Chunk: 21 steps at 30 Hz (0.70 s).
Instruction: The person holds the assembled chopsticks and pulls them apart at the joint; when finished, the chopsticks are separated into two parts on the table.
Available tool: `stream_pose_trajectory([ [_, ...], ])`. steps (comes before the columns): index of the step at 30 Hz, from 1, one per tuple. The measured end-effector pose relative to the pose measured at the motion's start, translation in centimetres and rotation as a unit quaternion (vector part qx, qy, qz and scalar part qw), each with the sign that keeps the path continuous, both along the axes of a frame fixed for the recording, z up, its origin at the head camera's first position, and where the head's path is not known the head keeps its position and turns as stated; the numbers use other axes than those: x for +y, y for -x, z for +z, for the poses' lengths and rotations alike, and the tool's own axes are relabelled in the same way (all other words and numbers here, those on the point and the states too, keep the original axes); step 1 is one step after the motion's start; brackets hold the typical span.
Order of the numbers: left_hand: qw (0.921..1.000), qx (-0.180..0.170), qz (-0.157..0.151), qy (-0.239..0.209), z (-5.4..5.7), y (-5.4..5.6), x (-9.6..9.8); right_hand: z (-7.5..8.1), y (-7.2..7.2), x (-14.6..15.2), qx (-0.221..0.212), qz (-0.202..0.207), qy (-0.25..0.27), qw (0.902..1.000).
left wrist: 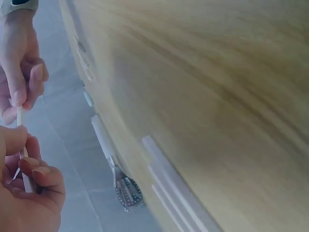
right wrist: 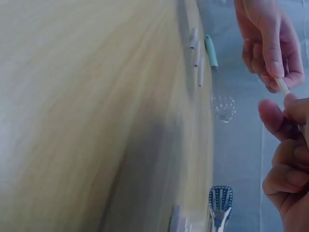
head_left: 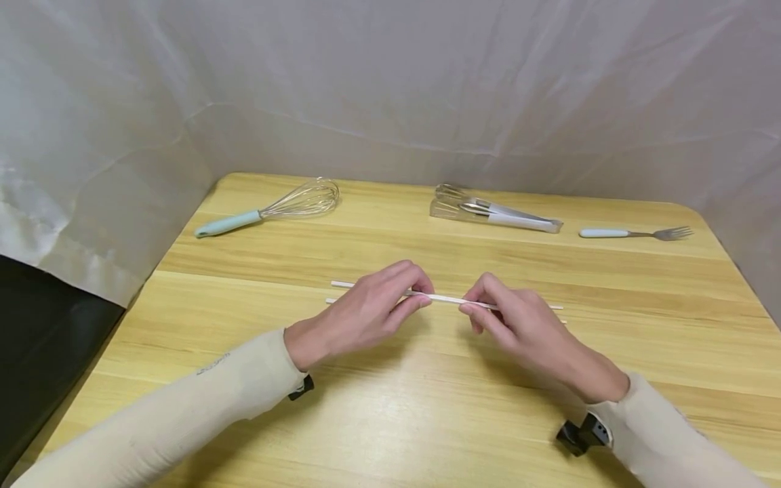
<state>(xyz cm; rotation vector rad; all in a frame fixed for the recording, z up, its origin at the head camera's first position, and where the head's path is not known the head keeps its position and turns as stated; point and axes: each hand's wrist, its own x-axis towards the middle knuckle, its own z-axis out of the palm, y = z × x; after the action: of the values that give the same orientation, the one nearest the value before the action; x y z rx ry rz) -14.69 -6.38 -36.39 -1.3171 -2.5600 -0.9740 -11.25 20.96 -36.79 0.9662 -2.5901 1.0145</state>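
Both hands pinch one thin white stick (head_left: pixel 447 299), held above the middle of the table and slanting slightly down to the right. My left hand (head_left: pixel 372 305) grips it between thumb and fingertips on the left. A short gap away, my right hand (head_left: pixel 525 322) pinches it with thumb and index finger. Beneath the hands, more thin white sticks (left wrist: pixel 174 181) lie side by side on the table, their other ends (right wrist: pixel 197 53) showing in the right wrist view. In the head view the hands cover the middle of these sticks.
A whisk (head_left: pixel 299 203) with a mint handle lies at the table's back left. Metal tongs (head_left: pixel 506 213) in a clear wrapper lie behind the right hand, and a white-handled fork (head_left: pixel 634 234) is at the far right. A pale curtain (head_left: pixel 366 88) hangs behind the wooden table (head_left: pixel 390 420).
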Motion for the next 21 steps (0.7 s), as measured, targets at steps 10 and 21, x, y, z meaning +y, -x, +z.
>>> stream_pose_trajectory([
  [10, 0.9999, -0.008, -0.006, 0.004, 0.55, -0.24, -0.12, 0.03, 0.25, 0.23, 0.025, 0.023, 0.011, 0.9994],
  [21, 0.9999, -0.012, -0.002, 0.006, 0.86, -0.37, -0.29, 0.06, 0.84, 0.19, 0.086, 0.053, 0.028, 0.9945],
])
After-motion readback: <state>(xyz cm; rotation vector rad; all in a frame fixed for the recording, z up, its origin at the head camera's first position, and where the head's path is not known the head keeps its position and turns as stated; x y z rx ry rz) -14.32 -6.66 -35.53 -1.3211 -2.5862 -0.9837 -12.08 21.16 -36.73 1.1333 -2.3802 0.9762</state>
